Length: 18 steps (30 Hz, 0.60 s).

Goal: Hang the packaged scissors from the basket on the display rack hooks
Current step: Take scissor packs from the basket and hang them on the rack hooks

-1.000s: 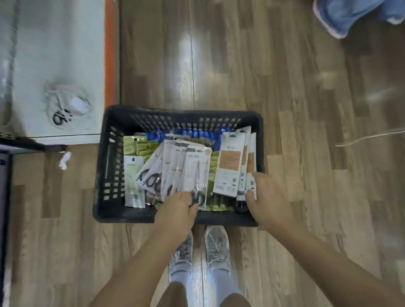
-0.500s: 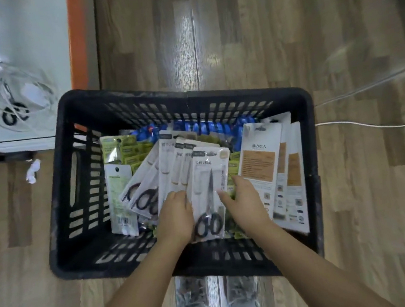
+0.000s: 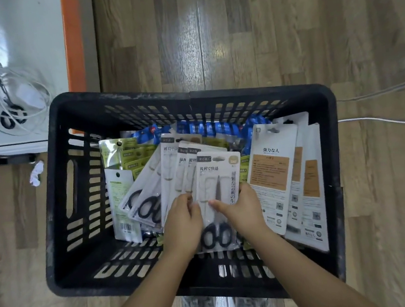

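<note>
A black slotted basket (image 3: 57, 190) stands on the wooden floor below me. Inside lies a fan of white packs of black-handled scissors (image 3: 151, 197). The top scissors pack (image 3: 219, 176) sits in the middle. My right hand (image 3: 240, 211) grips its right edge, thumb laid across the front. My left hand (image 3: 184, 224) holds the left side of the same stack, fingers curled over the pack edges. No display rack or hooks are in view.
White cards with orange labels (image 3: 274, 179) lean at the basket's right; green packs (image 3: 123, 155) and blue packs (image 3: 209, 128) lie behind. A white surface with a coiled cable (image 3: 5, 97) is at the upper left. White cords (image 3: 379, 120) cross the floor on the right.
My view has dropped closer over the basket. Both hands moved from its near rim onto the scissors packs, and the right hand has closed round the top pack's edge.
</note>
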Each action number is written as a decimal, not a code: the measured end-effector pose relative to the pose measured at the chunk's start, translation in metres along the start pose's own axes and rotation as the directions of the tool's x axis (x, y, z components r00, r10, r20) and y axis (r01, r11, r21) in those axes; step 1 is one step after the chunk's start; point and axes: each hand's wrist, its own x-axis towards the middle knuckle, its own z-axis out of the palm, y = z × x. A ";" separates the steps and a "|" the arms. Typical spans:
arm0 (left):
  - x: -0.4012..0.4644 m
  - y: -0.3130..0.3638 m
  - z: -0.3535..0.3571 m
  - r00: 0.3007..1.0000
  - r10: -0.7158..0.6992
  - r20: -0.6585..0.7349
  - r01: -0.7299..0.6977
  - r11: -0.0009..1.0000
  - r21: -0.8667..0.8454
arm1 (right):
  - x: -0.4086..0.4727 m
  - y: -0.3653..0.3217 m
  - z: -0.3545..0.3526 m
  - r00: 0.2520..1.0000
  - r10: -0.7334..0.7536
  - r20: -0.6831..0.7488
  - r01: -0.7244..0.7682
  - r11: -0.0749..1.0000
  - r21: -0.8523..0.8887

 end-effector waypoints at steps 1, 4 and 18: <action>0.000 0.001 0.000 1.000 -0.004 -0.005 0.004 1.000 -0.005 | -0.002 0.000 -0.003 1.000 -0.010 0.002 0.010 1.000 0.029; 0.000 0.003 0.001 1.000 -0.028 -0.013 0.028 1.000 -0.009 | -0.010 0.001 -0.017 1.000 0.010 0.015 -0.013 0.985 0.171; 0.000 0.012 0.015 0.997 -0.079 0.008 0.079 0.996 -0.029 | -0.021 0.012 -0.070 0.992 0.127 -0.003 -0.116 0.915 0.385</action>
